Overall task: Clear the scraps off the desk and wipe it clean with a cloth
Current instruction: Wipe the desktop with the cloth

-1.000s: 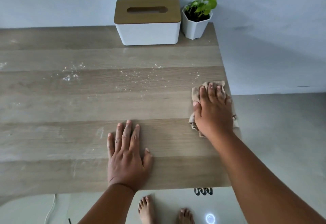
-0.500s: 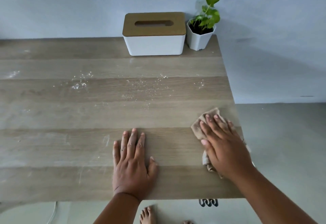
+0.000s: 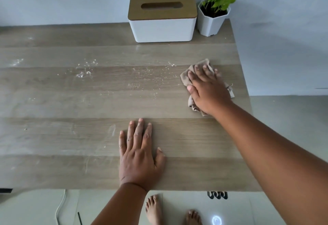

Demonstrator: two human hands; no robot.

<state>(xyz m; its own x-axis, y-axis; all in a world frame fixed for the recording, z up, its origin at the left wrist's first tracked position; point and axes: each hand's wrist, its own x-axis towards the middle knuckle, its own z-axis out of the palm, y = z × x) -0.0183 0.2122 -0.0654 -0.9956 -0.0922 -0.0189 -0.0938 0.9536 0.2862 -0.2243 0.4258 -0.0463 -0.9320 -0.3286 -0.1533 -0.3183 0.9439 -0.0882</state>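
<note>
My right hand [image 3: 206,90] presses flat on a crumpled beige cloth [image 3: 190,76] near the right edge of the wooden desk [image 3: 71,107]. Most of the cloth is hidden under the palm; its corners stick out above and below the hand. My left hand [image 3: 138,155] lies flat on the desk near the front edge, fingers spread, holding nothing. White crumbs and powder [image 3: 150,77] are scattered across the middle of the desk just left of the cloth. A second patch of crumbs [image 3: 83,73] lies farther left.
A white tissue box with a wooden lid [image 3: 162,17] and a small potted plant [image 3: 213,13] stand at the back right against the wall. Faint smears mark the left part of the desk. Bare feet [image 3: 154,208] and a cable show on the floor below the front edge.
My right hand has slid the cloth away from the front edge toward the back of the desk, up to the crumb trail. The left hand has stayed flat in place.
</note>
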